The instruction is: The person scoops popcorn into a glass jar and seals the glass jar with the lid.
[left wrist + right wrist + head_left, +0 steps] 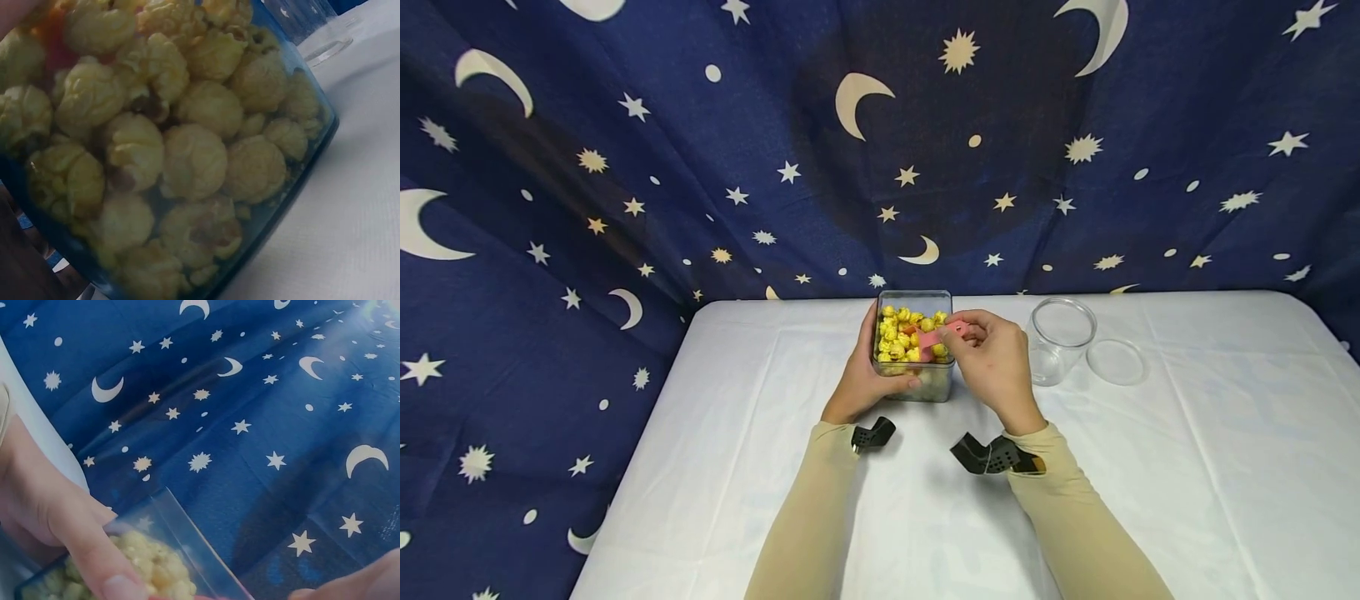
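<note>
A clear square container (934,387) full of yellow popcorn (893,335) stands on the table, wide at the middle of the head view. My left hand (859,383) grips its left side, the thumb lying across the front wall. Between thumb and fingers, my right hand (1000,357) pinches the handle of a pink scoop (929,338). The scoop's front end is down among the popcorn, partly hidden by it. In the left wrist view, popcorn (194,159) presses against the container's wall. The right wrist view catches the left thumb (100,556) over the popcorn.
To the right of the right hand stands a clear round jar (1047,357) without a lid on it. A clear round lid (1117,362) lies flat beside it. White cloth (760,467) covers the table, and a dark blue star-and-moon curtain (820,217) hangs behind.
</note>
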Motion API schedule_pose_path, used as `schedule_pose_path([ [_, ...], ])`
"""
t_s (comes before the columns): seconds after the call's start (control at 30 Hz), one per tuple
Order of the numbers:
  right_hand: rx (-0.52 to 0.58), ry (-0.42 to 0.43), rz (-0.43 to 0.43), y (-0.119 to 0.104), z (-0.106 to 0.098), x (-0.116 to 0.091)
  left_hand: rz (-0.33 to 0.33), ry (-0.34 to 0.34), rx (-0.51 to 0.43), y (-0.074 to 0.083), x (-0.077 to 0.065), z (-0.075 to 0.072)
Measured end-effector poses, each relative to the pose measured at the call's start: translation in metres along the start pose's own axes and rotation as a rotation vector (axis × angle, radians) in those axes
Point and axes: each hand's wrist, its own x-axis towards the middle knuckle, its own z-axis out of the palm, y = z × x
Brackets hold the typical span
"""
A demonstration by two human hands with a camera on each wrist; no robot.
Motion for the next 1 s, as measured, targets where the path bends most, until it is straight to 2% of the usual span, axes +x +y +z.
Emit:
schedule_pose_path([
  [0.2, 0.087, 0.138, 0.04, 0.0027, 0.0031, 0.0026, -0.011, -0.002, 0.005, 0.0014, 0.0002, 0.0002],
  [0.33, 0.117, 0.186, 0.036, 0.0028, 0.0046, 0.0034, -0.029, 0.007, 0.024, 0.004, -0.0001, 0.0],
  [0.57, 0.113, 0.156, 0.014, 0.0036, 0.0038, 0.0037, -0.029, 0.012, 0.022, 0.004, 0.0009, -0.0001],
  [0.83, 0.123, 0.056, 0.072, 0.006, 0.0046, 0.0042, -0.028, 0.01, 0.004, 0.004, -0.0001, 0.0008],
  [1.0, 0.178, 0.098, 0.134, 0.0057, 0.0009, 0.007, -0.035, 0.007, -0.002, 0.0049, -0.0001, 0.0008],
])
